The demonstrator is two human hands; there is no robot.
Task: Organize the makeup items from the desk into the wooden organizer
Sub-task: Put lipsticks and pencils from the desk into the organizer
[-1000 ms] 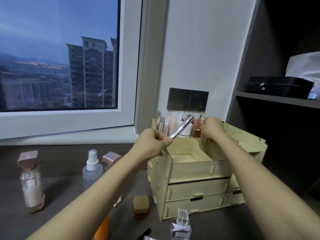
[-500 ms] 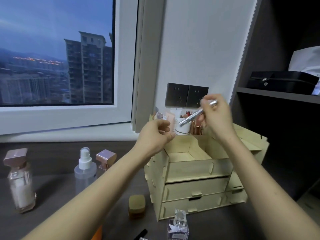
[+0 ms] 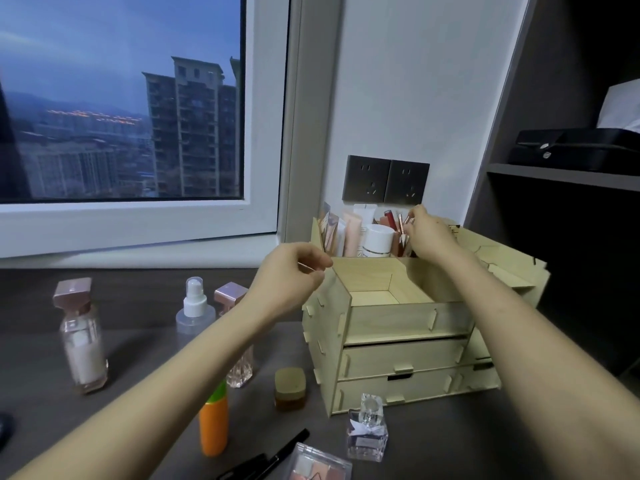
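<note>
Where the right hand (image 3: 429,237) meets organizer (image 3: 408,320), its grip is hidden.

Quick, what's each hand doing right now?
Left hand: fingers curled; cannot tell whether they hold anything.
Right hand: fingers pinch a slim stick in the wooden organizer's back compartment.

Pale wooden organizer (image 3: 405,320) on the dark desk (image 3: 138,341), tubes (image 3: 353,233) and a white jar (image 3: 378,241) upright in its rear compartments; spray bottle (image 3: 195,306), orange tube (image 3: 213,424), perfume bottle (image 3: 367,434) and eyeshadow palette (image 3: 320,465) sit on the desk beside it
</note>
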